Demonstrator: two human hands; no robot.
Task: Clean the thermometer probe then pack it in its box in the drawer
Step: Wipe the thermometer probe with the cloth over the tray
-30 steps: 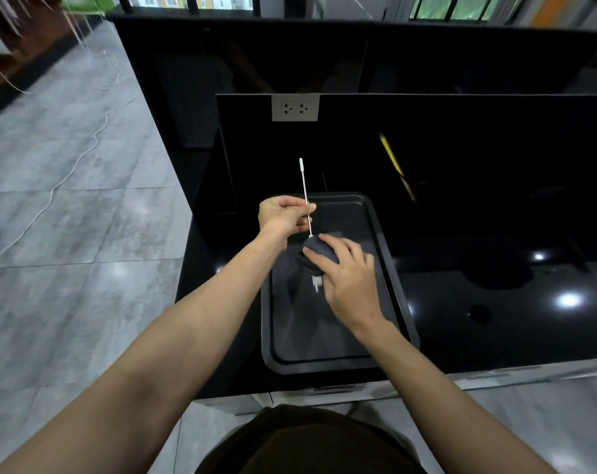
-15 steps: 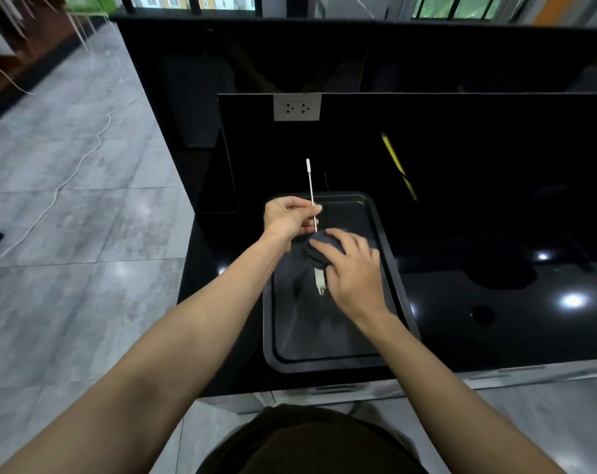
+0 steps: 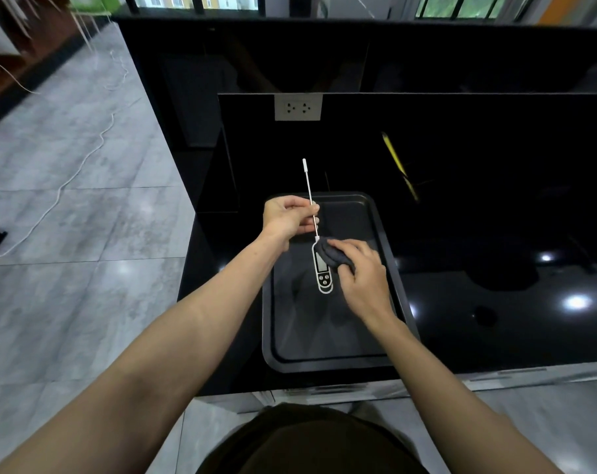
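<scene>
Holding the thermometer (image 3: 321, 268) over a black tray (image 3: 331, 362) here, both hands busy. Left hand (image 3: 288, 218) has the thin metal probe (image 3: 310, 196) pinched between thumb and fingertips roughly halfway along, so the white-tipped end sticks up and away past the far edge of the tray. The other fingers on that hand are curled in loosely under the pinch.

Right hand (image 3: 362, 275) is bunched around a dark cloth (image 3: 333, 254), fingers curled over it, and the cloth sits pressed against the top of the thermometer body right where the probe joins it. Below the cloth you can see the body with its white outline, a little grey screen and a few round buttons, pointing back toward the person. Can't tell if the body actually touches the tray floor or hangs just above it.

Tray sits on a glossy black surface (image 3: 495, 319) near its front left corner, with light spots reflected off to the right. Behind it there's a black upright panel with a white double socket (image 3: 297, 107) on it, and a yellow streak (image 3: 398, 162) reflected further right. Grey tiled floor (image 3: 68, 234) on the left with a white cable (image 3: 71, 176) snaking across it.
</scene>
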